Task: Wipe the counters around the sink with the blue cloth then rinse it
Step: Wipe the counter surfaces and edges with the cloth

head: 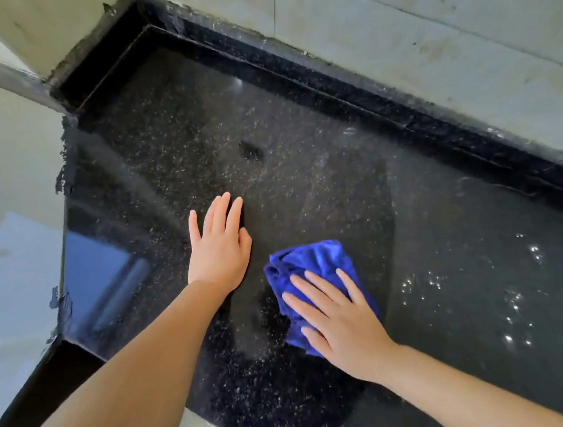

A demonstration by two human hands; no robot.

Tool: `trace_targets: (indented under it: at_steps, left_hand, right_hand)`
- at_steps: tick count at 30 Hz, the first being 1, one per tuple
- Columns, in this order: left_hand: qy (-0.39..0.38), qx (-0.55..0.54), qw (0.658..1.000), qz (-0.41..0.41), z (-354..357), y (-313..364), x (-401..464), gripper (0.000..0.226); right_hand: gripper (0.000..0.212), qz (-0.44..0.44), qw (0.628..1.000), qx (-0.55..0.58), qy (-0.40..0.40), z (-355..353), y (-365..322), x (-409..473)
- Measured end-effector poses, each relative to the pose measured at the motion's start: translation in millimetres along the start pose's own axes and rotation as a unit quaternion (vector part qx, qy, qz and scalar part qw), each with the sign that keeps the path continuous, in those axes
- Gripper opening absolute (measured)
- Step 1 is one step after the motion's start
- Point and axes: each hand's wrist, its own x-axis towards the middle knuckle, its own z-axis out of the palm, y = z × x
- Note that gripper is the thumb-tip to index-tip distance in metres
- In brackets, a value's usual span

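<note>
1. The right hand (342,324) lies flat on top of the blue cloth (316,272).
2. Its fingers (318,289) are straight and a little spread. They press down on the cloth and do not curl round it.
3. The cloth is bunched up and sits on the black bench (304,176). Part of it sticks out past the tips of the right fingers, and part shows by the thumb side.
4. The left hand (220,250) lies flat on the bench, just beside the cloth but not touching it.
5. The left fingers (221,212) are straight and close together, with the thumb a bit apart. They hold nothing.
6. The bench is dark stone with lots of tiny white specks.
7. Past the left fingertips there is a small dark spot (250,151) on the bench.
8. Out to the side of the right hand, away from the thumb, the bench looks wet and shiny, with small bright drops (515,297).
9. A raised black edge (346,83) runs along the far side of the bench, well beyond both sets of fingertips.
10. Behind that edge stands a pale wall (427,27) with some marks on it.
</note>
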Motion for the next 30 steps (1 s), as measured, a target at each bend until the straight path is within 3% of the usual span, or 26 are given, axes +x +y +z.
trace_targets:
  at_steps: [2, 4, 10, 14, 16, 21, 25, 27, 30]
  left_hand:
    - [0.000, 0.005, 1.000, -0.003, 0.2, 1.0, 1.3, 0.053]
    - [0.000, 0.013, 1.000, -0.003, 1.4, 0.5, 2.2, 0.052]
    - [0.002, 0.012, 1.000, 0.003, 2.1, -0.7, 4.1, 0.049]
    - [-0.007, 0.010, 1.000, -0.001, 1.8, -1.1, 2.0, 0.050]
    - [-0.011, 0.012, 1.000, -0.003, 1.7, -1.0, 2.8, 0.050]
    - [-0.010, 0.009, 1.000, 0.000, 1.8, -3.0, 2.2, 0.046]
    - [0.025, 0.006, 0.999, 0.021, -3.1, 6.8, 19.7, 0.043]
    - [0.038, -0.010, 0.999, 0.031, -7.6, 21.6, 39.9, 0.044]
    - [0.034, -0.064, 0.997, -0.029, -4.2, 55.6, 70.3, 0.047]
  right_hand:
    - [0.049, -0.063, 0.998, -0.002, -0.017, -2.5, 17.2, 8.3]
    - [0.049, -0.073, 0.997, -0.006, -0.030, -6.9, 45.2, 39.4]
    - [0.049, 0.122, 0.992, -0.001, 0.024, -27.9, 131.3, 160.8]
    - [0.048, 0.239, 0.970, 0.030, 0.012, -28.6, 125.6, 184.5]
    - [0.049, 0.230, 0.972, 0.036, 0.011, -21.3, 97.4, 159.2]
    - [0.049, 0.110, 0.993, 0.042, -0.027, -9.1, 16.9, 42.7]
    - [0.052, -0.011, 0.995, 0.042, -0.084, -13.1, 31.3, 0.0]
    - [0.054, 0.008, 0.997, 0.032, -0.073, -15.0, 62.0, 27.0]
    - [0.055, 0.142, 0.989, 0.037, -0.015, -27.2, 102.8, 104.0]
